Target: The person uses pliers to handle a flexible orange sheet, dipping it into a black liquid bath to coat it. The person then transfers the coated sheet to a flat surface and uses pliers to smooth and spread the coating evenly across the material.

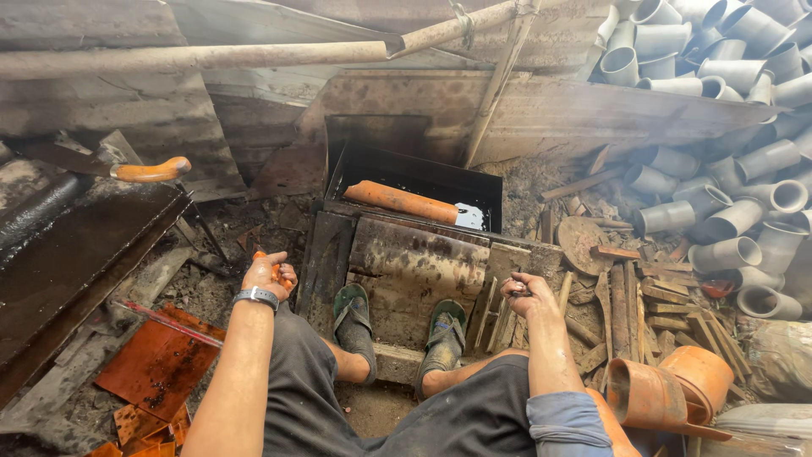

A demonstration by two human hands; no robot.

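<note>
— What has the person got in the left hand (267, 275)?

— A small orange piece (275, 269), clay-coloured. The fingers are curled tight round it, so only a bit shows above the knuckles. There's a watch (258, 296) on that wrist.

— And the right hand (529, 294)?

— Closed into a loose fist over by the wooden sticks (499, 313). Something dark sits in that grip, perhaps a small tool, but I can't tell what it is from here.

— Where are they sitting?

— Low down, knees apart, both feet in green sandals (353, 311) planted on a stained metal plate (414, 262). Just beyond the feet is a dark open box (397, 173) with an orange clay cylinder (399, 202) lying across it.

— Anything else about?

— Plenty. Broken orange sheets (156, 364) on the floor under the left arm. A knife with an orange handle (148, 172) resting on the dark slab to the left. Two orange clay pipes (668, 389) beside the right elbow. Further right, a big heap of grey pipe fittings (727, 127), stacked up against the wall. A long pole (211, 57) runs overhead.
</note>
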